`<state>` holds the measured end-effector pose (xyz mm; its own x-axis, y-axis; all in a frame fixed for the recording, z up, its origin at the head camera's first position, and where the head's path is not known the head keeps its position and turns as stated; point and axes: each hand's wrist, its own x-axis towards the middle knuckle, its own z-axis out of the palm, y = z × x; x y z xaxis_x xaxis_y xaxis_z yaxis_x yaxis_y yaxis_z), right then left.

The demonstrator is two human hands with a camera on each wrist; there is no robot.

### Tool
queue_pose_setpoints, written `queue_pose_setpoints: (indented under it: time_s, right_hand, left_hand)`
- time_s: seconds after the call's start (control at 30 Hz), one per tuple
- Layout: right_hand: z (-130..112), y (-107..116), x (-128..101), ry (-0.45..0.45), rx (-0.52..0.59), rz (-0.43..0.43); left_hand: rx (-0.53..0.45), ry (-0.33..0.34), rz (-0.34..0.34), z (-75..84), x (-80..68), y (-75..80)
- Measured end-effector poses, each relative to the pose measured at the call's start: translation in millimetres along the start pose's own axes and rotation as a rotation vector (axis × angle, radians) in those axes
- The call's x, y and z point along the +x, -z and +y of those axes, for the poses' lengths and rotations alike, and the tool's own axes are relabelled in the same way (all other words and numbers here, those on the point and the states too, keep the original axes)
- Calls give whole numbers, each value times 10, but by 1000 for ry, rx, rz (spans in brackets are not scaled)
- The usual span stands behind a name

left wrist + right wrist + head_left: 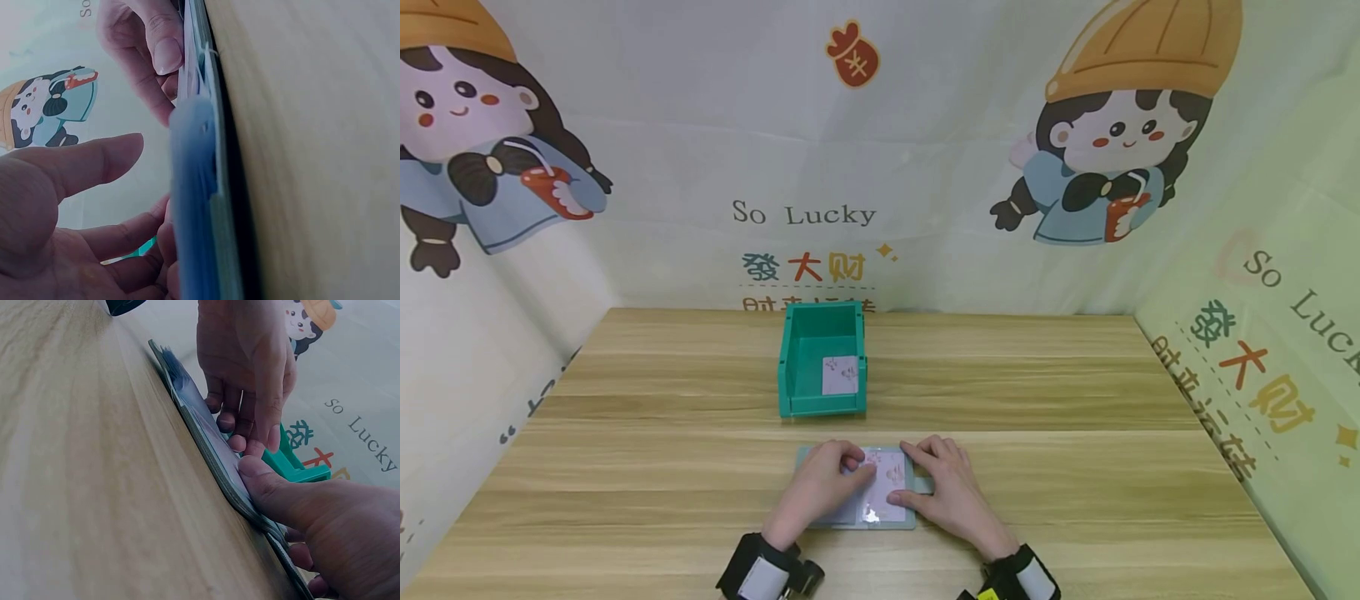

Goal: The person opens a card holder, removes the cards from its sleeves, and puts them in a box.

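Observation:
A small light-blue card album [910,523] with clear sleeves lies spread flat on the wooden table. Its right-hand sleeve holds a pale printed card [891,471]. My left hand [825,492] is over the left page, fingertips at the page surface and thumb apart from them. In the left wrist view the clear sleeve [192,162] bulges up beside those fingers. My right hand [951,492] rests at the album's right side, thumb on the sleeve and index fingertip by the upper right corner. The right wrist view shows that thumb [256,472] pressing on the page.
Behind the album stands a green open-front bin [822,406] with another printed card [840,375] inside. A short strap [923,484] juts from the album's right edge. Printed cloth [940,183] hangs around the table's back and sides.

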<state>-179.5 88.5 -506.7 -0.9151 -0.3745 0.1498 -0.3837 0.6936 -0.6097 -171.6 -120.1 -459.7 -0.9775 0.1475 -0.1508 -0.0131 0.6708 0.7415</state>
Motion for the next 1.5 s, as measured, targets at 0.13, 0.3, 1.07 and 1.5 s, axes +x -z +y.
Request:
queue_pose_setpoints:
  time_s: [0.13, 0.3, 1.07, 1.5]
  right_hand:
    - [-4, 0, -1, 2, -2, 3]
    - [-9, 1, 4, 2, 7, 2]
    - [8, -67, -17, 55, -106, 69]
    - [-3, -70, -21, 45, -122, 76]
  left_hand:
    - [2, 0, 11, 25, -16, 0]
    - [15, -7, 22, 49, -38, 1]
    - [24, -67, 13, 123, -73, -58]
    - [52, -126, 28, 151, -95, -107]
